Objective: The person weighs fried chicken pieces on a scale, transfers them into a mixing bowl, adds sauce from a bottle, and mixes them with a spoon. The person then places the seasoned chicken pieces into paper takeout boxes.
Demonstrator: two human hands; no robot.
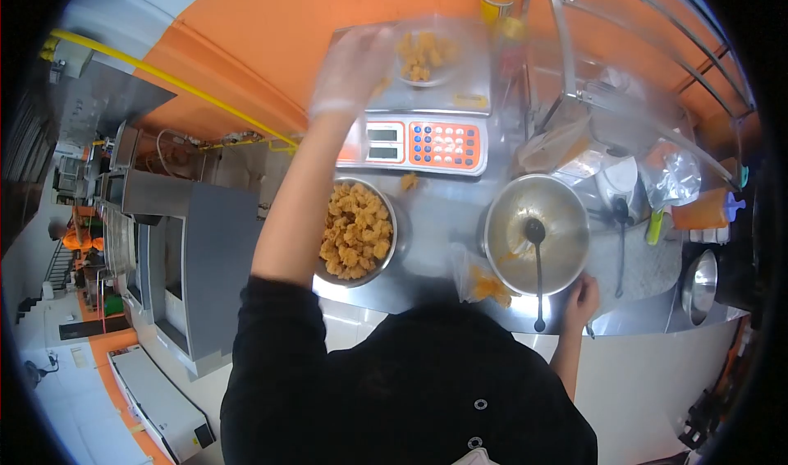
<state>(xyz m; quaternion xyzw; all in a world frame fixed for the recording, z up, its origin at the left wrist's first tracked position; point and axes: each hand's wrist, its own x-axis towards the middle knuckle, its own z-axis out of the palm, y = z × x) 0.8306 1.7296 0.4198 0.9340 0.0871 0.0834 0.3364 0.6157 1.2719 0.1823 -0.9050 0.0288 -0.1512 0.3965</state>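
My left hand, in a clear plastic glove, is over the left side of the digital scale, blurred by motion; its fingers cannot be made out. Right beside it on the scale's plate is a clear container with golden fried pieces. Under my left forearm stands a metal bowl full of fried pieces. My right hand is curled at the counter's front edge, beside a steel mixing bowl with a black spoon in it. What that hand holds, if anything, is unclear.
One fried piece lies on the steel counter. A plastic bag with orange-yellow contents sits at the front edge. To the right are another dark spoon, an orange bottle, a small steel bowl and a metal rack.
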